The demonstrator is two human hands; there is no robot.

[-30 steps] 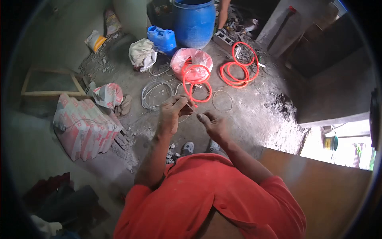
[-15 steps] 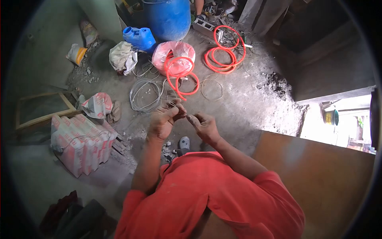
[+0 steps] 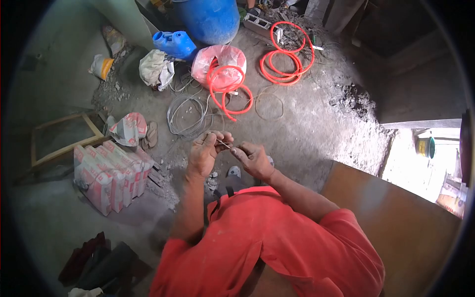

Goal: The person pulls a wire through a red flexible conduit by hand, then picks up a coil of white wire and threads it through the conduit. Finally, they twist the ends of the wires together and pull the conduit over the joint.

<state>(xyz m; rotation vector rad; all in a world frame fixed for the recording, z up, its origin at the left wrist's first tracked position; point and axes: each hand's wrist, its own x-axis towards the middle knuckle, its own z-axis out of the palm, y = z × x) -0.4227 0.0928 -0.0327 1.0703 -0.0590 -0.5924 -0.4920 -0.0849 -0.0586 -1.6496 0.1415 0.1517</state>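
A thin, light-coloured piece of wire (image 3: 223,143) runs between my two hands in front of my chest. My left hand (image 3: 203,154) is closed, pinching the wire between thumb and fingers. On the other side, my right hand (image 3: 253,161) grips its lower end with thumb against fingers. The fingertips of both hands are close together but apart. Beyond them on the floor lies a loose coil of grey wire (image 3: 173,116), and past that an orange flexible hose (image 3: 232,118) spills from a pink-and-white plastic wrap (image 3: 225,54).
A second orange hose coil (image 3: 279,79) lies by a hollow block (image 3: 257,22). A blue drum (image 3: 210,22) and jerrycan (image 3: 175,45) stand behind. Wrapped boxes (image 3: 111,178) and a wooden frame (image 3: 64,138) sit left; a brown board (image 3: 391,213) lies right. Part of another person (image 3: 254,10) shows at top.
The view has shifted slightly, so the surroundings sit a little to the right. The wire between my hands now shows as a straight slanted length; before, a bent loop showed at my left fingers.
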